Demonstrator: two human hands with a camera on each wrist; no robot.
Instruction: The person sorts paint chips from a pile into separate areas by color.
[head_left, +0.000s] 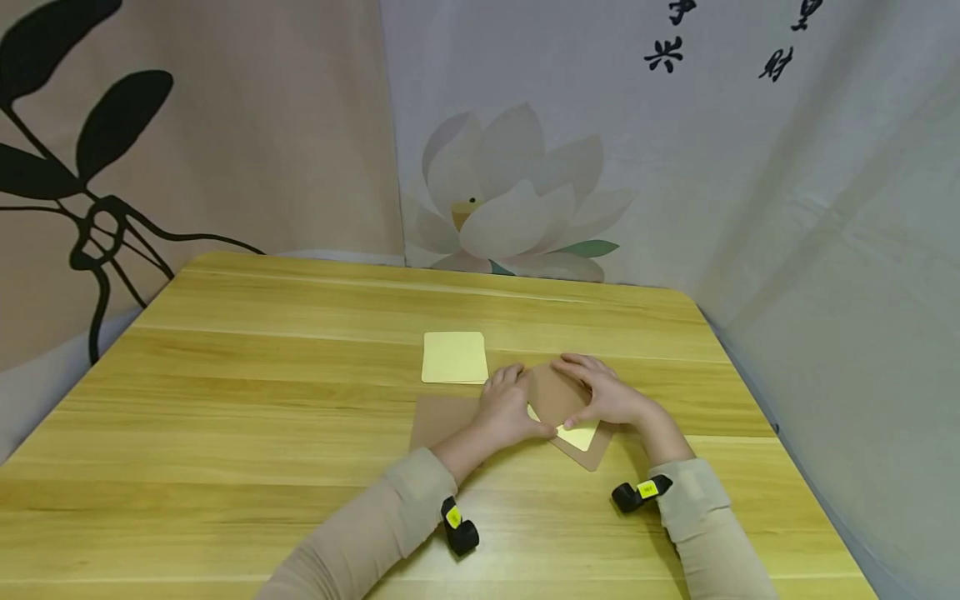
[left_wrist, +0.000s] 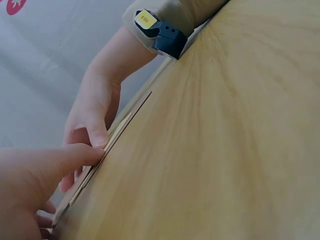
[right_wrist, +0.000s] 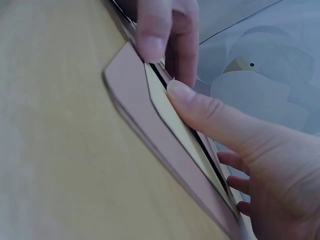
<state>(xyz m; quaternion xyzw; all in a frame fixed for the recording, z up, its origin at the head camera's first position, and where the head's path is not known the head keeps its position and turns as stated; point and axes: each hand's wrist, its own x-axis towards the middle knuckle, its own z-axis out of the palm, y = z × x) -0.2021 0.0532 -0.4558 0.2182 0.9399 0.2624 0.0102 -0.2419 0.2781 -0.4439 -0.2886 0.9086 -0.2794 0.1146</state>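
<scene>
Both hands meet over a small layered stack on the table. On top is a brown card (head_left: 553,396), with a yellow card (head_left: 582,437) showing beneath its near edge and a larger brown sheet (head_left: 595,457) under that. My left hand (head_left: 510,412) grips the top card's left side, thumb at the near edge and fingers at the far side. Opposite it, my right hand (head_left: 609,398) spans the right side, fingertips at the far edge and thumb at the near one. In the right wrist view, the right thumb (right_wrist: 182,92) lies on the layered edge beside the left hand's thumb (right_wrist: 151,45).
A square yellow card stack (head_left: 454,357) lies just beyond the left hand. Another brown sheet (head_left: 442,419) extends left of the left hand, partly covered by it. The wooden table (head_left: 225,400) meets printed curtains (head_left: 525,192) at its back edge.
</scene>
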